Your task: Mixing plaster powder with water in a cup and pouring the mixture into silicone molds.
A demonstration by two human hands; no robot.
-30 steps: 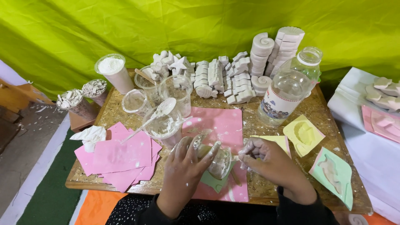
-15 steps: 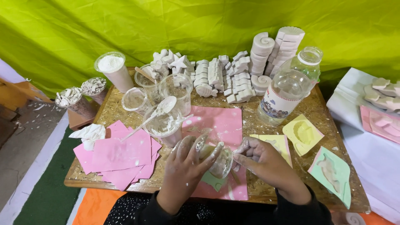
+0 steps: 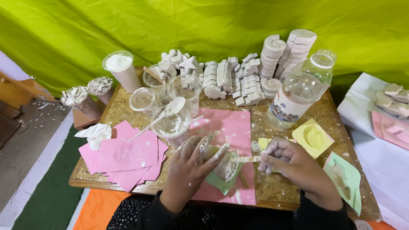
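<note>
My left hand (image 3: 194, 164), dusted with white plaster, grips a small clear cup (image 3: 226, 165) tilted over a green mould (image 3: 219, 182) on a pink sheet (image 3: 228, 127). My right hand (image 3: 294, 164) holds a thin wooden stick (image 3: 249, 159) whose tip reaches into the cup. Both hands are near the table's front edge.
Clear cups, one with a plastic spoon (image 3: 168, 111), stand behind. A cup of white powder (image 3: 121, 68), stacked white plaster casts (image 3: 238, 79), a large clear bottle (image 3: 300, 91), a yellow mould (image 3: 314, 137), a second green mould (image 3: 346, 179) and pink sheets (image 3: 125, 155) cover the wooden table (image 3: 298, 123).
My right hand has moved slightly with the stick in the cup; my left hand keeps the cup in nearly the same place.
</note>
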